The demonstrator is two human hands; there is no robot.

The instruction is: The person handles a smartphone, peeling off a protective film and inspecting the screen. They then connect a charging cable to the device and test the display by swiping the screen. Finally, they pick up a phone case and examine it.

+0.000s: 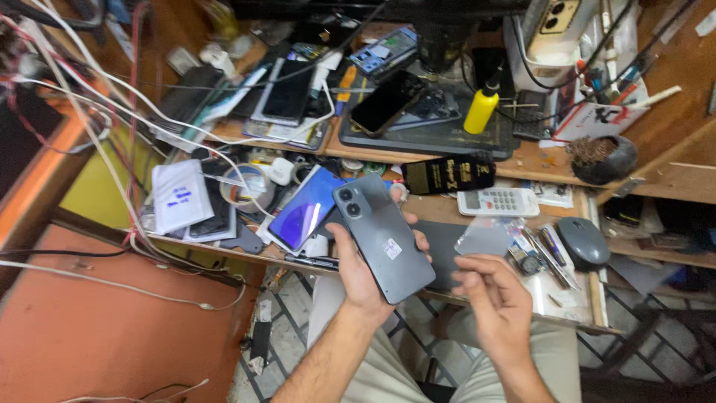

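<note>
My left hand (363, 272) grips a dark grey smartphone (384, 235), back side up, with two camera lenses near its top end and a small white sticker on the back. My right hand (496, 298) pinches a thin clear plastic film (483, 237) between thumb and fingers, just right of the phone. Both hands hover above my lap, in front of a cluttered wooden workbench (522, 166).
On the bench lie a blue glossy phone (302, 213), a black phone on a dark mat (388, 102), a yellow bottle (482, 108), a white calculator (498, 201), a grey mouse (583, 242), tape rolls, tools and white cables (112, 112). Tiled floor shows below.
</note>
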